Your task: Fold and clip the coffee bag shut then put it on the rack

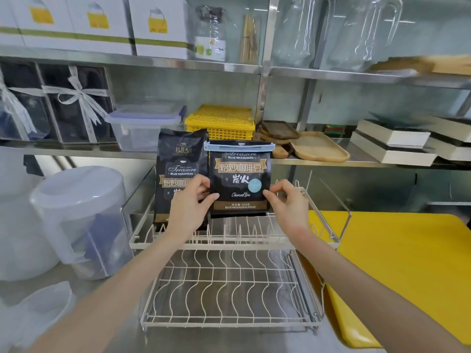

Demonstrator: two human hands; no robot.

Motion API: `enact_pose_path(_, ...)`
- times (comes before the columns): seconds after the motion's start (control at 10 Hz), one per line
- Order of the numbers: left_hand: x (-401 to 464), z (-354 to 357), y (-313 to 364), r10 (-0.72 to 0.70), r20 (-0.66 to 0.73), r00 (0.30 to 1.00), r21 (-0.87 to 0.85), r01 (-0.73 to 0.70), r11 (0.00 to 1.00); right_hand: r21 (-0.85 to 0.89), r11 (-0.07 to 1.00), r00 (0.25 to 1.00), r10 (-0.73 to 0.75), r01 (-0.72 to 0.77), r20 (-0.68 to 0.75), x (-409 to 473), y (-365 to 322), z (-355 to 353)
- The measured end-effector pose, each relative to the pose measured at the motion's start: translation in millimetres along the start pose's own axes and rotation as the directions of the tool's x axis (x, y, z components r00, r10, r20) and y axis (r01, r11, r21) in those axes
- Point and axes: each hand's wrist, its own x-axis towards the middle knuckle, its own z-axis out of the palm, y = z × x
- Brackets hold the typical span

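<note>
A black coffee bag point(239, 179) stands upright on the upper tier of a white wire rack point(229, 240). Its top is folded over and held by a light blue clip point(239, 146). My left hand point(191, 202) grips the bag's lower left edge and my right hand point(288, 202) grips its lower right edge, thumbs on the front. A second, taller black coffee bag point(178, 169) stands on the same tier just to the left, partly hidden behind my left hand.
The rack's lower tier point(229, 296) lies in front of me on a steel counter. A translucent plastic pitcher point(79, 220) stands to the left, a yellow board point(397, 263) to the right. Behind are steel shelves with a yellow basket point(221, 121), wooden trays point(318, 146) and boxes.
</note>
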Motion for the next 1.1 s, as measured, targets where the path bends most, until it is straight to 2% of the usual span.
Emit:
enact_pose_path(0.1,18,8,-14,0.013,0.044,0.999,0.107,-0.017,0.994,-0.024,0.997,0.997,0.076,-0.075,0.03,14,15,9)
enact_pose_path(0.3,29,14,-31,-0.063,0.068,0.996,0.175,0.05,0.983,-0.146,0.98,0.982,0.15,-0.133,0.116,28,25,16)
enact_pose_path(0.5,31,19,-36,-0.09,0.092,0.992,0.279,0.061,0.958,-0.172,0.959,0.956,0.25,-0.223,0.152,34,34,20)
enact_pose_path(0.7,30,20,-35,-0.127,0.098,0.987,0.35,0.085,0.933,-0.22,0.944,0.942,0.285,-0.244,0.179,36,33,22)
enact_pose_path(0.8,30,19,-33,-0.151,0.109,0.982,0.34,0.106,0.934,-0.226,0.941,0.939,0.295,-0.253,0.174,37,32,21)
enact_pose_path(0.9,30,14,-34,-0.212,0.145,0.966,0.279,0.166,0.946,-0.292,0.929,0.925,0.3,-0.228,0.232,34,24,15)
enact_pose_path(1.0,29,8,-27,-0.197,0.158,0.968,0.304,0.143,0.942,-0.369,0.907,0.897,0.322,-0.202,0.302,34,13,10)
enact_pose_path(1.1,26,-3,-9,-0.113,0.135,0.984,0.367,0.056,0.928,-0.439,0.887,0.863,0.329,-0.143,0.384,29,-14,6)
